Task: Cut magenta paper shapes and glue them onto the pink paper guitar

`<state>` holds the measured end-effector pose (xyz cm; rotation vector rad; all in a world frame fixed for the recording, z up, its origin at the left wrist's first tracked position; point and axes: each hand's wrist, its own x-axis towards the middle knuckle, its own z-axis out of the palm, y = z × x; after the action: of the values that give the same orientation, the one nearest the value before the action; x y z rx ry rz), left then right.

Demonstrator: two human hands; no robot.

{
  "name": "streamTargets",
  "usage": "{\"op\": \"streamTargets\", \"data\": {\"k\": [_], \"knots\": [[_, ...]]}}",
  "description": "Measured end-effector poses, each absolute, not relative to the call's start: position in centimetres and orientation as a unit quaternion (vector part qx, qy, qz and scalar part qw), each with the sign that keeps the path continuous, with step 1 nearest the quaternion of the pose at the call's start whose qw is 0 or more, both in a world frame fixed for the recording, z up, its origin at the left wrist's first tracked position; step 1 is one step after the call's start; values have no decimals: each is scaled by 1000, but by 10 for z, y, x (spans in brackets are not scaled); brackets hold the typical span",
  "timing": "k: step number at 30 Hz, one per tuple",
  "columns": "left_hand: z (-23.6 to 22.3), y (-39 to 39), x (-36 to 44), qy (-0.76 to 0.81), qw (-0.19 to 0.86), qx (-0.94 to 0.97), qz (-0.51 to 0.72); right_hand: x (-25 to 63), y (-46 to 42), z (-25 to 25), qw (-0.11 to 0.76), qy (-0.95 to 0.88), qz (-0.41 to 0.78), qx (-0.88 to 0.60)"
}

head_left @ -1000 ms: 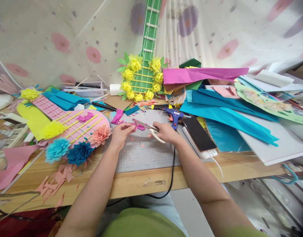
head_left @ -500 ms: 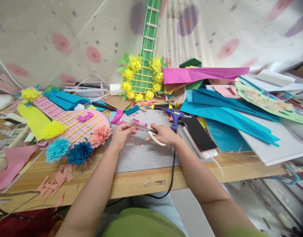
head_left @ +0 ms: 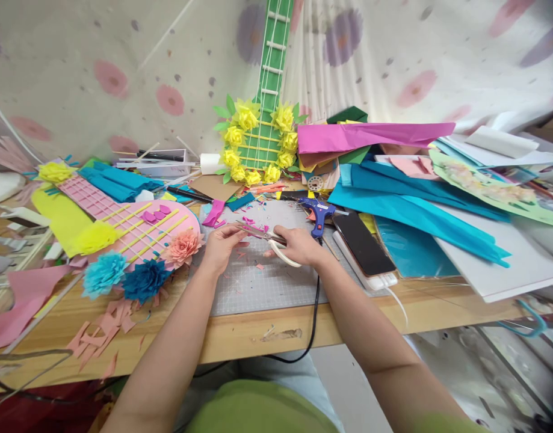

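Note:
My right hand (head_left: 298, 245) is closed round a pair of scissors with white handles (head_left: 283, 254); the blades point left toward my other hand. My left hand (head_left: 222, 245) pinches something small near the blade tips, too small to make out, with a bit of pink showing below the fingers. Both hands are above the grey cutting mat (head_left: 262, 288), which carries scattered pink and magenta paper scraps. Left of my left hand lies a pink paper guitar (head_left: 136, 225) with paper flowers, among them a salmon one (head_left: 182, 248) and a dark blue one (head_left: 146, 279).
A blue glue gun (head_left: 320, 215) lies right of my right hand, beside a phone (head_left: 364, 243) on a white power strip. Blue crepe paper (head_left: 411, 192) is piled at right. A green paper guitar (head_left: 262, 135) leans against the curtain behind. Salmon strips (head_left: 102, 331) litter the front left.
Almost nothing differs. My right hand and the scissors have shifted very slightly left; my left hand stays in place.

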<state>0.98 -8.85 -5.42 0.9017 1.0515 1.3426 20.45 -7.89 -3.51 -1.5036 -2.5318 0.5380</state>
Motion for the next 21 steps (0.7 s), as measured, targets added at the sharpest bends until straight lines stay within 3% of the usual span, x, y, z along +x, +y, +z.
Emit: {"op": "streamTargets", "data": {"k": [21], "knots": [[-57,-87,11,448,574,362,583,201,-81,-34,86,-838,202,-499]]}}
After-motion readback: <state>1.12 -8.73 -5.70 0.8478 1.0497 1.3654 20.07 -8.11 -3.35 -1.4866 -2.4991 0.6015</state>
